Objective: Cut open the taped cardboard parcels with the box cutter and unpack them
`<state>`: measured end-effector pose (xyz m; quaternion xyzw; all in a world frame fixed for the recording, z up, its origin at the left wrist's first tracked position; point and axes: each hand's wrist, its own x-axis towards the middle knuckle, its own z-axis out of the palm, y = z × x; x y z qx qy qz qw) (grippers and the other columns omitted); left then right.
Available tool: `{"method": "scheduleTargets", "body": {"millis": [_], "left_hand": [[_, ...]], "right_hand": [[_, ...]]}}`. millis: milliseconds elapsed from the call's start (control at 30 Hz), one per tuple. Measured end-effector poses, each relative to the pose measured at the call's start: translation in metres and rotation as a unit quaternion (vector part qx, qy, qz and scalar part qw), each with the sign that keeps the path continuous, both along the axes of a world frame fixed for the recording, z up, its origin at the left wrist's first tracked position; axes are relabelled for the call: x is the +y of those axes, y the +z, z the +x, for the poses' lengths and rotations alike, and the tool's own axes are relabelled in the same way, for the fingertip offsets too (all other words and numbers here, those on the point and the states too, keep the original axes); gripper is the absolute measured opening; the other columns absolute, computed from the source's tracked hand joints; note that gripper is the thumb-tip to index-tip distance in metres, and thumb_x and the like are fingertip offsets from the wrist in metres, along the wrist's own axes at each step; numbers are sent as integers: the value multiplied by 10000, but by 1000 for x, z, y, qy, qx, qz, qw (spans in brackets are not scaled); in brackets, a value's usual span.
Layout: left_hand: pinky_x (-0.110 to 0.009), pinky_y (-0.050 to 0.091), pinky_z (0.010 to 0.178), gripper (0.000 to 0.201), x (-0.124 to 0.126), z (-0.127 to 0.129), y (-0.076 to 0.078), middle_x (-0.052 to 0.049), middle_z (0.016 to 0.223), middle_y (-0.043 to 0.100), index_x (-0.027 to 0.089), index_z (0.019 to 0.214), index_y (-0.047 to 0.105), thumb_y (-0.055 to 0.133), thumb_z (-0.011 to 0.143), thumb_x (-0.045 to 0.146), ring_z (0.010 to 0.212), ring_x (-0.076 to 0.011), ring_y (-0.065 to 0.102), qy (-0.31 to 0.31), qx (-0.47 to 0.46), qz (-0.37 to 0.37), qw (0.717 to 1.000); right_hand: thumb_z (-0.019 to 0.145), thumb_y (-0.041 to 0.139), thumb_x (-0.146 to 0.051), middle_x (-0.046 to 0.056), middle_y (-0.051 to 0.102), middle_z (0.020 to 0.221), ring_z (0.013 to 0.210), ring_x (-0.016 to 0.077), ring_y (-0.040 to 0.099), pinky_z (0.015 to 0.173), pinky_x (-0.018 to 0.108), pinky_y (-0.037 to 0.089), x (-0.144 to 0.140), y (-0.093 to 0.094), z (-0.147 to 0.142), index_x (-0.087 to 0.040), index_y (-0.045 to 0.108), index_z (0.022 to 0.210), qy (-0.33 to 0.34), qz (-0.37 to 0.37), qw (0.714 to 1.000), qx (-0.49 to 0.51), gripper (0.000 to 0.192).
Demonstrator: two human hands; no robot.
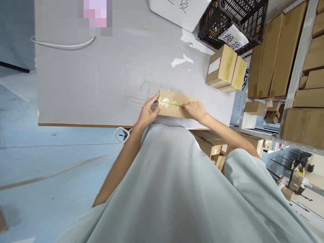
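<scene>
A small brown cardboard box (172,111) lies near the table's front edge, with shiny clear tape along the seam on its top. My left hand (149,112) grips its left end, thumb on the near side and fingers toward the far corner. Over the right part of the box, my right hand (196,110) is closed, its fingertips down at the seam. A tiny reddish spot shows at those fingertips; whatever they pinch is too small to make out.
Two taped cardboard boxes (224,69) stand at the table's right, before a black plastic crate (233,25) and a white bin (177,13). A white cable (65,46) lies on the grey table (83,84) at left. Shelves with cartons (275,57) rise at right.
</scene>
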<state>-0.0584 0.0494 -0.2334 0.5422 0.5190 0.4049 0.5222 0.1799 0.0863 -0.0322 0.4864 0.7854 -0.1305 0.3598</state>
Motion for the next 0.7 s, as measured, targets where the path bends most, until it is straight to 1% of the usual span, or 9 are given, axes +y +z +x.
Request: {"method": "scheduleTargets", "body": {"millis": [100, 167, 267, 333, 400, 533, 600, 667, 700], "left_hand": [[-478, 677, 1114, 758, -1, 4, -1, -187, 1695, 601, 275, 1722, 575, 695, 1036, 573, 1468, -343, 682, 12, 14, 3, 1000], [-488, 667, 1139, 704, 1, 11, 1, -178, 1693, 614, 280, 1700, 578, 677, 1039, 502, 1482, -335, 677, 23, 31, 5, 999], [-543, 621, 1213, 662, 9, 25, 4, -196, 1611, 667, 234, 1623, 586, 710, 1018, 472, 1474, -346, 682, 64, 85, 24, 994], [-584, 577, 1259, 665, 14, 34, 5, -208, 1535, 698, 209, 1568, 582, 761, 999, 505, 1450, -365, 691, 95, 129, 44, 986], [-595, 557, 1273, 676, 17, 40, 3, -203, 1488, 711, 210, 1539, 566, 779, 999, 556, 1424, -371, 701, 111, 151, 58, 981], [-562, 572, 1252, 681, 16, 42, -4, -196, 1484, 701, 212, 1541, 528, 742, 1034, 613, 1393, -355, 716, 110, 140, 56, 982], [-538, 583, 1242, 680, 15, 42, -6, -192, 1481, 704, 210, 1525, 539, 757, 1022, 611, 1377, -342, 726, 120, 134, 52, 982], [-515, 590, 1238, 675, 13, 42, -8, -190, 1478, 715, 201, 1500, 565, 783, 1000, 598, 1367, -332, 735, 138, 126, 54, 981], [-509, 588, 1242, 673, 13, 41, -8, -194, 1481, 719, 193, 1492, 576, 792, 993, 590, 1370, -330, 737, 149, 120, 56, 980]], "right_hand": [[1182, 418, -72, 241, 836, 1338, 1234, 324, 828, 958, 391, 572, -12, 2, 46, -154, 720, 1519, -31, -2, 999, -20, 460], [1199, 414, -111, 241, 830, 1352, 1220, 331, 831, 937, 396, 572, -18, 1, 67, -166, 694, 1562, -38, -3, 999, -13, 462], [1193, 397, -100, 241, 826, 1361, 1239, 330, 823, 942, 399, 570, -21, -6, 80, -165, 686, 1575, -38, 0, 999, 10, 483], [1187, 397, -91, 242, 823, 1368, 1258, 324, 814, 958, 397, 565, -21, -11, 83, -168, 691, 1570, -41, 8, 999, 31, 489], [1185, 410, -95, 238, 821, 1374, 1260, 319, 808, 967, 394, 556, -22, -13, 90, -182, 694, 1571, -52, 15, 997, 47, 487], [1222, 411, -185, 214, 829, 1366, 1220, 321, 813, 936, 386, 541, -31, -12, 113, -226, 707, 1569, -84, 22, 995, 50, 458], [1235, 413, -238, 207, 837, 1355, 1194, 326, 818, 923, 387, 538, -38, -10, 128, -237, 726, 1543, -96, 26, 994, 51, 440], [1234, 453, -286, 200, 848, 1336, 1181, 331, 819, 921, 385, 537, -46, -11, 145, -238, 749, 1505, -115, 33, 990, 76, 404], [1230, 485, -314, 188, 857, 1318, 1169, 327, 820, 918, 376, 537, -51, -14, 155, -240, 760, 1482, -136, 41, 985, 102, 380]]}}
